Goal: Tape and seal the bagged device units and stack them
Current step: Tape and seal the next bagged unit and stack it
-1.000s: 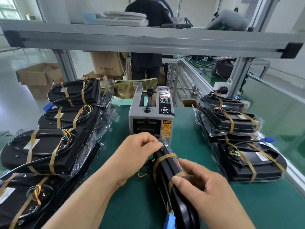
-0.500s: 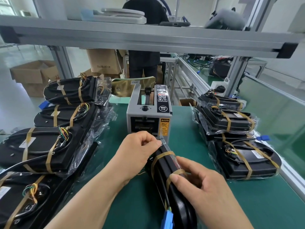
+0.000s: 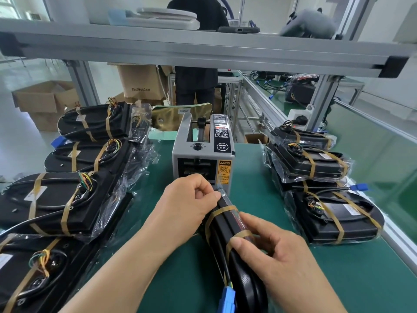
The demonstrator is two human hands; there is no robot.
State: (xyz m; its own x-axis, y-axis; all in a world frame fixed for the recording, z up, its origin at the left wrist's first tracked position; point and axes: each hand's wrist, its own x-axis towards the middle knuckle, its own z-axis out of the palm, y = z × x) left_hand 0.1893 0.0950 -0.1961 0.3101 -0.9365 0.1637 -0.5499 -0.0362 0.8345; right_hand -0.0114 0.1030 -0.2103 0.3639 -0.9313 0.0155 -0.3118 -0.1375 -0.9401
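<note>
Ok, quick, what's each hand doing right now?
Left hand: pinches the far end of the bagged device unit.
Right hand: grips the same unit midway.

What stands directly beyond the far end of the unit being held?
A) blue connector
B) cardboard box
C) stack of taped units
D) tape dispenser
D: the grey tape dispenser stands just past the far end of the held unit, with its caution label facing the person.
</note>
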